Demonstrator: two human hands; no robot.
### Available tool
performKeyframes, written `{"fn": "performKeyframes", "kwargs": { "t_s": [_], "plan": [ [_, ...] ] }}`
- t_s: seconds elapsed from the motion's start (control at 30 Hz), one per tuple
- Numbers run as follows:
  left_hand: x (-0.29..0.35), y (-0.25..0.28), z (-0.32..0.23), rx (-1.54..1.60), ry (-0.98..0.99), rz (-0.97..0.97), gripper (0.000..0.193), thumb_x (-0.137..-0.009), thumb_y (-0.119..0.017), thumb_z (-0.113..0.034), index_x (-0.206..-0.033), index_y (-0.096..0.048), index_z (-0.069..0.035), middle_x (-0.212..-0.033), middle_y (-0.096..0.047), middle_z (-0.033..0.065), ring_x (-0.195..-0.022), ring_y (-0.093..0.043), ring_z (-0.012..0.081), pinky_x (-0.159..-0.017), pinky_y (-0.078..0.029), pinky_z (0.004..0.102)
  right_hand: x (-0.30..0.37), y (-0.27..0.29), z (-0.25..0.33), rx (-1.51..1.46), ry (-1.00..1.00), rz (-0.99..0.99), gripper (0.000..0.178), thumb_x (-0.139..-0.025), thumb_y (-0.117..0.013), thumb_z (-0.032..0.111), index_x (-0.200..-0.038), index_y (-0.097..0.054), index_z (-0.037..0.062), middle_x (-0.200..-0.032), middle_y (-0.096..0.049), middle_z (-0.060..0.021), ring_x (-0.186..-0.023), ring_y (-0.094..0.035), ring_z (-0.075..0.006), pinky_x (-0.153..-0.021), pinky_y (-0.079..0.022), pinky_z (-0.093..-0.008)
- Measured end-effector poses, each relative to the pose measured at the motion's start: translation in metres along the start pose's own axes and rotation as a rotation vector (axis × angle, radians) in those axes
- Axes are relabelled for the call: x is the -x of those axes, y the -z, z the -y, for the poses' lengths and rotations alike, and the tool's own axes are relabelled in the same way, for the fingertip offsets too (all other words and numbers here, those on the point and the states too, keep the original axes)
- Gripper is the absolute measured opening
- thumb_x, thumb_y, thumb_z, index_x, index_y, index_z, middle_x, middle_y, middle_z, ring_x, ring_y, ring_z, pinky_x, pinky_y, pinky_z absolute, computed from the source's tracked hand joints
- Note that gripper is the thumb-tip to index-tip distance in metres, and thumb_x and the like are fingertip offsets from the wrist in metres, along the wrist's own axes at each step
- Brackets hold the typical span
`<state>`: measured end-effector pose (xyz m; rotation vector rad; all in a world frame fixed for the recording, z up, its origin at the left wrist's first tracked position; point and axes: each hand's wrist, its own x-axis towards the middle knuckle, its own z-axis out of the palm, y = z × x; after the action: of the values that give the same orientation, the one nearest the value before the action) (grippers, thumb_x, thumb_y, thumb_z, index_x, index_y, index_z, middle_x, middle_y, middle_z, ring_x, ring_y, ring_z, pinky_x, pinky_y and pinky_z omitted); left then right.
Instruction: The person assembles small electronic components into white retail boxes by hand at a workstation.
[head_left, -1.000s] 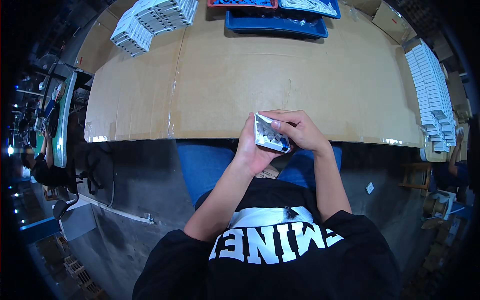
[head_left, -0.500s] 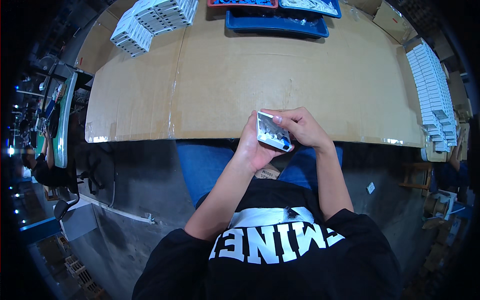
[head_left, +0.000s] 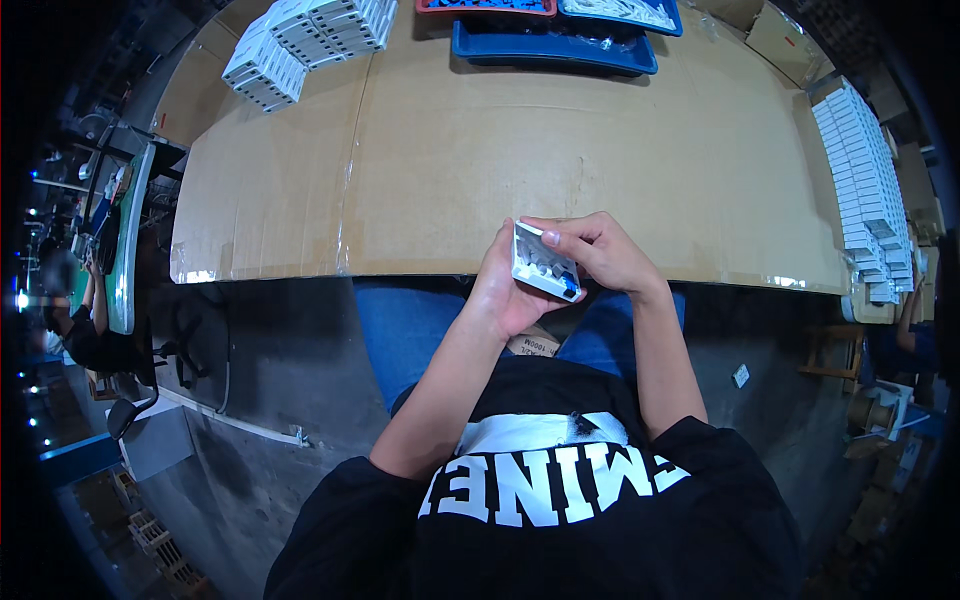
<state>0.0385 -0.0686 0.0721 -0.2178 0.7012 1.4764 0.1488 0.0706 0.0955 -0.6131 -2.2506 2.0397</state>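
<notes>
Just over the near edge of the table, a small shallow white plastic casing (head_left: 545,268) lies tilted between my hands. Its inside looks grey, with small parts and a blue piece at the lower right corner. My left hand (head_left: 502,298) is closed around it from the left and beneath. From the right, my right hand (head_left: 608,258) grips its upper right edge, thumb resting on the casing and fingers bent behind it. What the hidden fingertips touch cannot be seen.
Cardboard covers the table (head_left: 450,170). Stacked white casings (head_left: 310,45) stand far left, and a tall stack of white pieces (head_left: 865,180) stands right. At the back are a blue tray (head_left: 550,52) and a red tray (head_left: 480,8). A person (head_left: 85,330) sits far left.
Hardly anything differs. Both hands keep the casing in place, with only a very slight shift of the right thumb.
</notes>
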Motion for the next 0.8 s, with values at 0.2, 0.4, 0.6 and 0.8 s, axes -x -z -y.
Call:
{"fn": "performKeyframes", "kwargs": {
  "t_s": [0.2, 0.4, 0.6, 0.8],
  "plan": [
    [-0.005, 0.011, -0.001, 0.059, 0.025, 0.076, 0.058, -0.109, -0.031, -0.057, -0.137, -0.053, -0.011, -0.134, -0.059, 0.0157, -0.119, -0.061, 0.0349, -0.098, -0.054, 0.0592, -0.004, -0.001, -0.004, 0.006, 0.064, 0.004, 0.036, -0.103, -0.066, 0.033, -0.128, -0.073, 0.0089, -0.102, -0.080, -0.0076, -0.089, -0.064, -0.0078, -0.083, -0.053, -0.0275],
    [0.008, 0.003, 0.001, 0.082, -0.060, 0.014, 0.061, -0.109, -0.028, -0.058, -0.142, -0.050, -0.012, -0.137, -0.058, 0.0160, -0.126, -0.059, 0.0348, -0.104, -0.049, 0.0606, 0.006, -0.016, -0.016, 0.031, 0.204, -0.029, 0.044, -0.098, -0.072, 0.027, -0.137, -0.067, 0.0086, -0.132, -0.071, -0.0129, -0.116, -0.066, -0.0191, -0.102, -0.050, -0.0329],
    [0.028, -0.011, 0.003, 0.004, -0.173, -0.034, 0.060, -0.110, -0.026, -0.057, -0.140, -0.053, -0.012, -0.129, -0.063, 0.0108, -0.120, -0.063, 0.0273, -0.100, -0.053, 0.0480, 0.019, -0.023, -0.007, 0.266, 0.463, -0.040, 0.062, -0.085, -0.081, 0.024, -0.143, -0.063, 0.0118, -0.150, -0.056, -0.0179, -0.139, -0.053, -0.0362, -0.114, -0.042, -0.0419],
    [0.040, -0.021, 0.005, -0.085, -0.235, -0.068, 0.060, -0.110, -0.027, -0.059, -0.140, -0.052, -0.013, -0.126, -0.065, 0.0087, -0.118, -0.065, 0.0242, -0.098, -0.054, 0.0430, 0.023, -0.019, 0.000, 0.270, 0.530, -0.007, 0.068, -0.081, -0.083, 0.029, -0.143, -0.064, 0.0107, -0.152, -0.054, -0.0186, -0.140, -0.052, -0.0389, -0.114, -0.041, -0.0453]
  ]
}}
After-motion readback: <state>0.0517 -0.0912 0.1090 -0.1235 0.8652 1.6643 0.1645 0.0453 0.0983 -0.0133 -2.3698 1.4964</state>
